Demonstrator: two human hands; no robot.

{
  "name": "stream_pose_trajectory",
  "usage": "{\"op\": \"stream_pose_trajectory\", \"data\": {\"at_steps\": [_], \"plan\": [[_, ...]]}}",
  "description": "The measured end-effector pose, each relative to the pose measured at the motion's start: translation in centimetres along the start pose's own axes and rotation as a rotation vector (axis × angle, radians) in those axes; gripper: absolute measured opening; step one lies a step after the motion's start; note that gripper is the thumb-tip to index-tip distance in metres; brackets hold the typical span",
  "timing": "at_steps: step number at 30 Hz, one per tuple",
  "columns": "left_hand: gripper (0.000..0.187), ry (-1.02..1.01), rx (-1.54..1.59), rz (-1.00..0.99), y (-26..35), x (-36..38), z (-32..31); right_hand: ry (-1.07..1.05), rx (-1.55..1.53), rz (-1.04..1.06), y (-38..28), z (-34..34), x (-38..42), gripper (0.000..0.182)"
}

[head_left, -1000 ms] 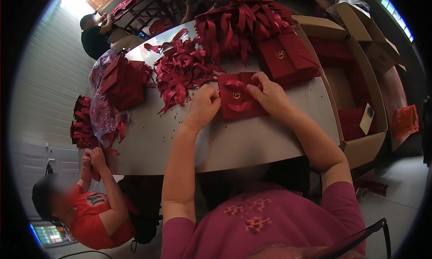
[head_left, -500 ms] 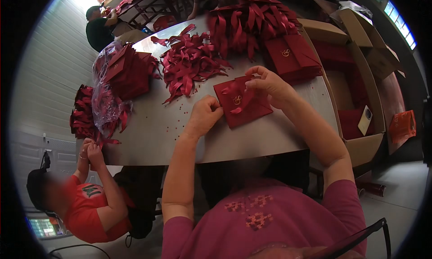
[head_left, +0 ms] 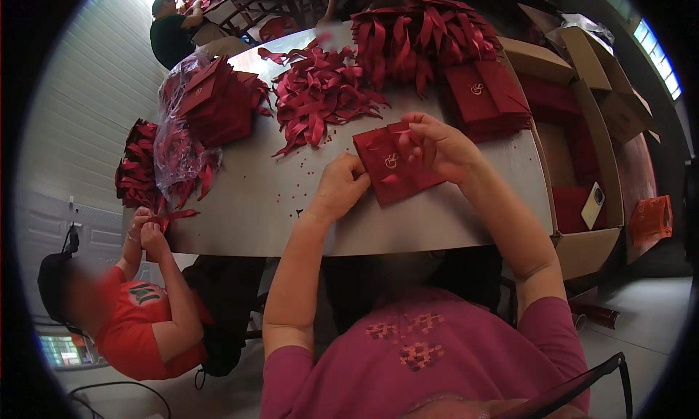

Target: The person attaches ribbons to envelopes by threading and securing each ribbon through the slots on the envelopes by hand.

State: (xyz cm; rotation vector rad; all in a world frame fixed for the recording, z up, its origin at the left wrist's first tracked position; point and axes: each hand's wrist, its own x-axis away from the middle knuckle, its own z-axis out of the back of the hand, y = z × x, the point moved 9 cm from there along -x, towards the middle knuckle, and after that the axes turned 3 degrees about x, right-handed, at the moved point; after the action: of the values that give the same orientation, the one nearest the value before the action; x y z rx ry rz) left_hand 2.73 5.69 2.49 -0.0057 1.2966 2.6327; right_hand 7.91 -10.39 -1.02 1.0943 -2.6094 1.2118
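Observation:
A dark red gift bag (head_left: 409, 184) with a gold emblem lies flat on the table in front of me. Short pieces of red ribbon show on its face. My left hand (head_left: 341, 186) is closed at the bag's left edge, thumb and forefinger pinching there. Over the bag's upper right side, my right hand (head_left: 445, 149) has thumb and forefinger drawn together at a red ribbon (head_left: 397, 128); its other fingers curl loosely above the bag. The exact contact under the right fingertips is partly hidden.
A loose ribbon pile (head_left: 320, 91) lies beyond the bag. Stacked red bags (head_left: 484, 99) stand at back right, more bags (head_left: 218, 102) by clear plastic at left. An open carton (head_left: 586, 248) adjoins the table's right edge. A person in a red shirt (head_left: 149, 324) handles ribbon at left.
The camera view has shifted slightly. My right hand has turned a little lower over the bag, and my left hand stays at its left edge. The ribbon on the bag has shifted slightly.

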Motion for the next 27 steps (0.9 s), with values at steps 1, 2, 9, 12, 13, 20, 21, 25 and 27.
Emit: {"op": "stream_pose_trajectory", "data": {"at_steps": [1, 2, 9, 12, 13, 20, 21, 25, 27], "plan": [[0.013, -0.001, -0.001, 0.005, -0.1, 0.0, -0.1, -0.055, -0.018, 0.057, -0.6, -0.4, -0.4, 0.027], [0.014, 0.011, 0.021, 0.02, -0.2, 0.1, -0.2, -0.11, -0.036, 0.115, -1.1, -0.7, -0.7, 0.027], [0.013, 0.12, -0.137, -0.043, -1.5, 0.6, 0.2, -0.206, -0.137, 0.153, 0.9, 1.7, -3.0, 0.029], [0.009, 0.127, -0.138, -0.035, -2.0, 1.0, 0.9, -0.199, -0.124, 0.164, 0.8, 1.3, -2.5, 0.037], [0.009, 0.123, -0.139, -0.03, -2.2, 1.1, 1.1, -0.257, -0.096, 0.168, 0.9, 0.6, -2.3, 0.04], [0.01, 0.141, -0.188, -0.034, -3.0, 1.8, 2.6, -0.351, 0.018, 0.155, 1.1, -1.4, -1.8, 0.045], [0.01, 0.147, -0.204, -0.033, -3.1, 1.9, 2.8, -0.349, 0.015, 0.151, 1.1, -1.5, -1.7, 0.045], [0.011, 0.13, -0.181, -0.007, -3.7, 2.9, 3.7, -0.277, 0.17, 0.154, 1.8, -1.4, -1.8, 0.044], [0.012, 0.125, -0.183, 0.018, -3.9, 3.3, 4.3, -0.25, 0.217, 0.164, 2.0, -1.4, -1.6, 0.044]]}}
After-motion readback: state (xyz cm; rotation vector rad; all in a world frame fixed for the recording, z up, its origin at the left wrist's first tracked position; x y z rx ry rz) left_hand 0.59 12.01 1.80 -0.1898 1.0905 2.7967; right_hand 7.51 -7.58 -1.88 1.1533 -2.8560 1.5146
